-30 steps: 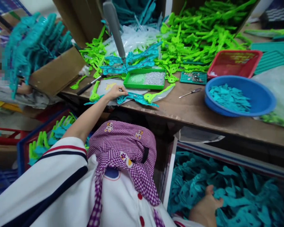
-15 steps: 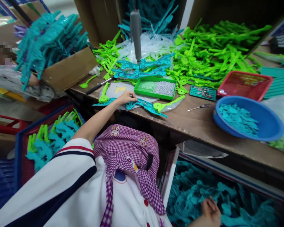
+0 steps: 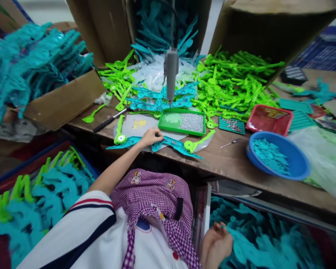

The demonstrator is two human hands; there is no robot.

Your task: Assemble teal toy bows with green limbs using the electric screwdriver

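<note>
My left hand (image 3: 150, 137) lies on a long teal plastic piece (image 3: 176, 144) at the table's front edge, fingers pressing it onto a clear sheet. Green parts with round ends (image 3: 196, 142) sit on both ends of that piece. Just behind it stands a green tray of small silver screws (image 3: 183, 122), with a grey powered screwdriver (image 3: 171, 74) hanging over it. My right hand (image 3: 216, 243) is low at my right side, at the near edge of a box of teal parts (image 3: 271, 239). Its fingers curl around a teal part (image 3: 239, 239), which is blurred.
A blue bowl of teal bits (image 3: 296, 172), a red tray (image 3: 268, 120) and a small screwdriver (image 3: 232, 142) lie to the right. A heap of green parts (image 3: 235, 78) fills the back. Cardboard box of teal parts (image 3: 61, 101) at left, a crate of parts (image 3: 44, 186) below it.
My right hand rose out of the teal parts in the lower box and drew left towards my body. My left hand stayed on the teal piece. The view swung left and down.
</note>
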